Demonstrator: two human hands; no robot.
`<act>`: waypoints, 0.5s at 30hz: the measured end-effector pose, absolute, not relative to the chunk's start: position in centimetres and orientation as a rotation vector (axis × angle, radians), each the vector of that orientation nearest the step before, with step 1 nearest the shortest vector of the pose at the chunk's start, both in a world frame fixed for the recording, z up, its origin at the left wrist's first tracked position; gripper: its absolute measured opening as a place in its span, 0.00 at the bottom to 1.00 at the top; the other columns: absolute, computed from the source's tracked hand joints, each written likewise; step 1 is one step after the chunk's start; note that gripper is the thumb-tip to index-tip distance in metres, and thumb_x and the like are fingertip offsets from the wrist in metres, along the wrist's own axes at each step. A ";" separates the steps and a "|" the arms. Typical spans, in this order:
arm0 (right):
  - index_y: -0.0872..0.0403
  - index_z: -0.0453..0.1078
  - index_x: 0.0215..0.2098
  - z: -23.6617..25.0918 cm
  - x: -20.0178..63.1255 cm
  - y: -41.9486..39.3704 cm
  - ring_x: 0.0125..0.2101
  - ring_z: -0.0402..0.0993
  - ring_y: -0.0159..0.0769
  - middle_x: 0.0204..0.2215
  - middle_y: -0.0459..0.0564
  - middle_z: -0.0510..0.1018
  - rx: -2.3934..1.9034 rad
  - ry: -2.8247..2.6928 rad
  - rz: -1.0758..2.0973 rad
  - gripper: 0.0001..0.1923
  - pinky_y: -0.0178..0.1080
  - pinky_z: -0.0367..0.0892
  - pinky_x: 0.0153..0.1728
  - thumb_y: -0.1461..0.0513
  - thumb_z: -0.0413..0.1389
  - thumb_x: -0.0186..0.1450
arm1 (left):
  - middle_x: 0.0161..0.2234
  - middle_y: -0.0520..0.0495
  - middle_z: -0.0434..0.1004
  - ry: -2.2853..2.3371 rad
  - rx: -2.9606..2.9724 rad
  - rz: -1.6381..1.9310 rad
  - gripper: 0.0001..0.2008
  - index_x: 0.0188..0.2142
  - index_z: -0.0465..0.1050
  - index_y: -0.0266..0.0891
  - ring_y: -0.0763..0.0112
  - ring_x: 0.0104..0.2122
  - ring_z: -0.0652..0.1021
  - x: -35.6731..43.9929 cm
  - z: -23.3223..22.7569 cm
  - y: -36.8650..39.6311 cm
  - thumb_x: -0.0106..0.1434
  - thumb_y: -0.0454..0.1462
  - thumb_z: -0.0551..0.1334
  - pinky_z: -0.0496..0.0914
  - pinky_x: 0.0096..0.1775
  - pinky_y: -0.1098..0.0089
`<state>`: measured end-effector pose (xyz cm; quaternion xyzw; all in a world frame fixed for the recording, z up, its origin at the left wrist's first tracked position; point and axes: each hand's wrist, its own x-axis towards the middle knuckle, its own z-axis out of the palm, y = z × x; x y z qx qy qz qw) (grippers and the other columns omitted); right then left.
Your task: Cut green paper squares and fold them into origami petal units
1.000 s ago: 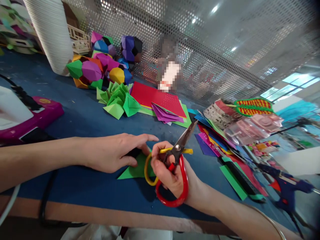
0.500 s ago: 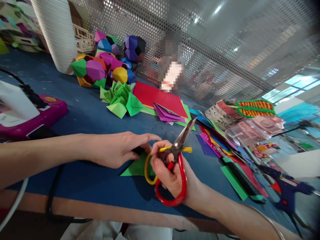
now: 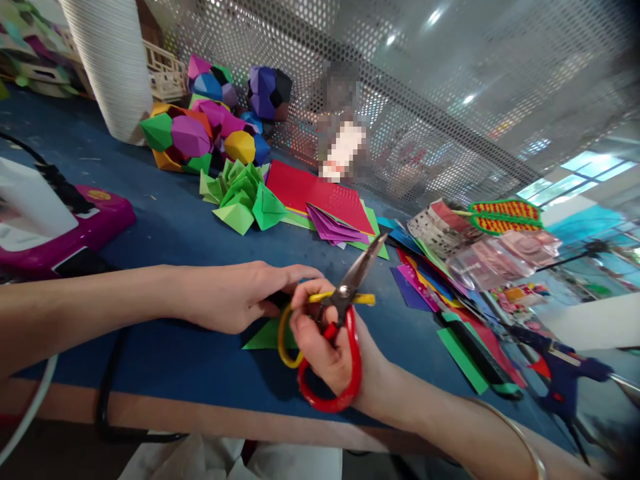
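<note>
Here your left hand [image 3: 240, 297] lies flat, fingers spread, on a green paper piece [image 3: 265, 337], hiding most of it; only a corner shows on the blue table [image 3: 165, 227]. Just beside it, your right hand [image 3: 325, 340] grips the scissors [image 3: 340, 320], fingers through the red and yellow loops, blades nearly closed and pointing away. Perforated metal mesh [image 3: 400, 100] backs the table; shapes behind it stay blurred.
</note>
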<state>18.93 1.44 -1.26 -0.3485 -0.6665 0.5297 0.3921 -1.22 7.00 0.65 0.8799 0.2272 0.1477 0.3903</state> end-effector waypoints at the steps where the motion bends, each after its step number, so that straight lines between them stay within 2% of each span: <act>1: 0.48 0.63 0.43 -1.2 18.3 1.5 0.25 0.69 0.26 0.29 0.39 0.69 -0.870 -1.717 1.347 0.09 0.30 0.67 0.26 0.68 0.54 0.68 | 0.63 0.48 0.71 0.551 2.245 0.389 0.33 0.63 0.63 0.44 0.62 0.60 0.75 -1.2 0.7 7.0 0.61 0.20 0.56 0.68 0.59 0.69; 4: 0.49 0.63 0.42 -1.0 17.6 1.6 0.26 0.69 0.28 0.29 0.40 0.69 -0.873 -1.791 1.313 0.09 0.31 0.67 0.26 0.67 0.54 0.66 | 0.62 0.49 0.73 0.500 2.263 0.401 0.33 0.58 0.69 0.42 0.63 0.62 0.74 -1.2 0.7 7.0 0.57 0.17 0.55 0.66 0.60 0.72; 8: 0.49 0.62 0.42 -0.7 18.8 1.5 0.26 0.70 0.28 0.30 0.40 0.70 -1.010 -1.749 1.308 0.07 0.32 0.70 0.28 0.66 0.54 0.67 | 0.58 0.47 0.77 0.610 2.213 0.365 0.35 0.69 0.55 0.46 0.60 0.56 0.78 -1.2 0.7 7.0 0.65 0.24 0.58 0.72 0.55 0.66; 10: 0.49 0.62 0.42 -0.5 19.0 1.4 0.26 0.70 0.28 0.29 0.40 0.69 -1.038 -1.724 1.301 0.06 0.32 0.70 0.28 0.66 0.53 0.68 | 0.57 0.45 0.78 0.640 2.204 0.343 0.35 0.71 0.51 0.44 0.59 0.53 0.80 -1.2 0.7 7.1 0.67 0.26 0.58 0.74 0.52 0.65; 13: 0.48 0.62 0.42 -0.5 17.7 1.3 0.26 0.70 0.29 0.30 0.41 0.70 -0.946 -1.742 1.304 0.07 0.33 0.69 0.28 0.66 0.53 0.66 | 0.61 0.42 0.75 0.581 2.227 0.343 0.38 0.69 0.55 0.40 0.58 0.53 0.80 -1.2 0.5 7.4 0.61 0.23 0.59 0.75 0.50 0.67; 15: 0.48 0.63 0.41 -0.5 16.8 1.3 0.26 0.69 0.30 0.29 0.42 0.69 -0.933 -1.782 1.277 0.09 0.33 0.68 0.26 0.66 0.55 0.64 | 0.64 0.43 0.72 0.549 2.269 0.424 0.39 0.67 0.60 0.39 0.58 0.52 0.81 -1.4 0.3 7.6 0.57 0.22 0.59 0.76 0.49 0.70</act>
